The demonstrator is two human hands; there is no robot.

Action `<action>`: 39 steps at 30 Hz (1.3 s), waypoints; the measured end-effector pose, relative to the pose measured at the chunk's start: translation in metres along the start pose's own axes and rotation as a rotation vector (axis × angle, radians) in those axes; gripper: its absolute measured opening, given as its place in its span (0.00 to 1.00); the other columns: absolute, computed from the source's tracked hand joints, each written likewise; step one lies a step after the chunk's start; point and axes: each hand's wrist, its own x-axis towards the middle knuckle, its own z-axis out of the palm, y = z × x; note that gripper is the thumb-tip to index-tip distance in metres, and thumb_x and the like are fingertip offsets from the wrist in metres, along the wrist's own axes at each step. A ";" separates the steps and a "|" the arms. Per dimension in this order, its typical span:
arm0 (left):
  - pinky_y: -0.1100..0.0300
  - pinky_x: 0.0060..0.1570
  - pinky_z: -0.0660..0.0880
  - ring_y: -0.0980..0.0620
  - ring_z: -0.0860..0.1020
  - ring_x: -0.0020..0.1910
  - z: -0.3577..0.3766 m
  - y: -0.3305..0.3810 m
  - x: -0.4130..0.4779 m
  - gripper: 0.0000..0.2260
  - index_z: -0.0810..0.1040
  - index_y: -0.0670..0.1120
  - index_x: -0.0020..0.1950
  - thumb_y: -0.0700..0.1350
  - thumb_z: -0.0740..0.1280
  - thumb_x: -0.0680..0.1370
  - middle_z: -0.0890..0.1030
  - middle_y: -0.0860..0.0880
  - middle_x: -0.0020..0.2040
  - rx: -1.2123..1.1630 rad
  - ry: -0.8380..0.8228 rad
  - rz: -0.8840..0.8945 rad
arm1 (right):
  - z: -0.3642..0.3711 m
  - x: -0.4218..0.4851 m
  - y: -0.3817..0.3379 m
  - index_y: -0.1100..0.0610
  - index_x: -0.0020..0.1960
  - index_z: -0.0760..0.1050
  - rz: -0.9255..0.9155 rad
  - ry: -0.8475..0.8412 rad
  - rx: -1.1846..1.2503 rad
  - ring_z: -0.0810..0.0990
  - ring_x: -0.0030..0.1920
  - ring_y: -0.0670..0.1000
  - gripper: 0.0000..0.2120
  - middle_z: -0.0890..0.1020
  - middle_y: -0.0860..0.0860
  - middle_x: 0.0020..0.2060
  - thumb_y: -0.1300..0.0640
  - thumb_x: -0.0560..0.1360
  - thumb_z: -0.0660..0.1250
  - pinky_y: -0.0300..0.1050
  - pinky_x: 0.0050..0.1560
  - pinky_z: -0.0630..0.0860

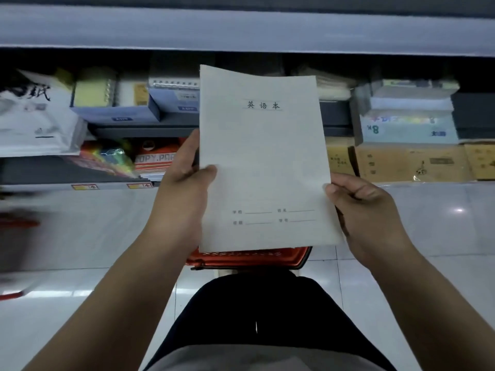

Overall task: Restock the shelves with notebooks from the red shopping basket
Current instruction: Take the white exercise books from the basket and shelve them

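Head camera view looked down on a pale notebook point(263, 162) held up above the red basket point(249, 257), which sat on the floor just beneath it. The shelves point(241, 30) beyond the notebook already carried boxes and paper stock. By the look of things, this notebook had not yet been shelved, and how many were left in the basket could not be seen. The left hand point(184, 175) pinched the notebook's left edge, thumb on the cover. The right hand point(359, 204) gripped its right edge, fingers curled.
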 end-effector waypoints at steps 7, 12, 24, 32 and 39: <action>0.48 0.59 0.76 0.49 0.79 0.61 0.003 0.049 -0.021 0.32 0.74 0.53 0.70 0.26 0.52 0.75 0.82 0.52 0.61 -0.037 -0.075 0.047 | -0.007 -0.033 -0.040 0.50 0.49 0.81 -0.056 0.026 0.058 0.85 0.45 0.47 0.12 0.86 0.47 0.44 0.64 0.79 0.63 0.45 0.46 0.82; 0.51 0.54 0.78 0.50 0.80 0.60 0.004 0.077 -0.035 0.32 0.75 0.57 0.68 0.26 0.52 0.75 0.82 0.53 0.61 -0.040 -0.128 0.092 | -0.013 -0.051 -0.062 0.50 0.52 0.82 -0.089 0.048 0.072 0.85 0.49 0.51 0.11 0.86 0.48 0.46 0.62 0.79 0.63 0.53 0.53 0.80; 0.47 0.56 0.77 0.45 0.80 0.60 0.009 0.124 -0.053 0.29 0.72 0.56 0.71 0.29 0.53 0.79 0.81 0.50 0.62 -0.057 -0.248 0.150 | -0.020 -0.077 -0.107 0.50 0.47 0.83 -0.144 0.148 0.133 0.82 0.53 0.62 0.11 0.86 0.52 0.45 0.63 0.78 0.65 0.64 0.58 0.77; 0.54 0.45 0.80 0.53 0.83 0.53 0.027 0.156 -0.060 0.26 0.74 0.63 0.65 0.33 0.54 0.81 0.84 0.57 0.55 -0.030 -0.257 0.170 | -0.032 -0.079 -0.134 0.55 0.53 0.82 -0.157 0.157 0.193 0.85 0.49 0.52 0.10 0.86 0.50 0.46 0.64 0.79 0.64 0.49 0.53 0.81; 0.52 0.46 0.81 0.53 0.83 0.53 0.063 0.179 -0.046 0.26 0.73 0.63 0.68 0.34 0.55 0.81 0.83 0.59 0.57 0.014 -0.181 0.198 | -0.057 -0.049 -0.161 0.53 0.49 0.82 -0.157 0.167 0.181 0.85 0.50 0.53 0.09 0.86 0.50 0.45 0.64 0.78 0.66 0.51 0.53 0.81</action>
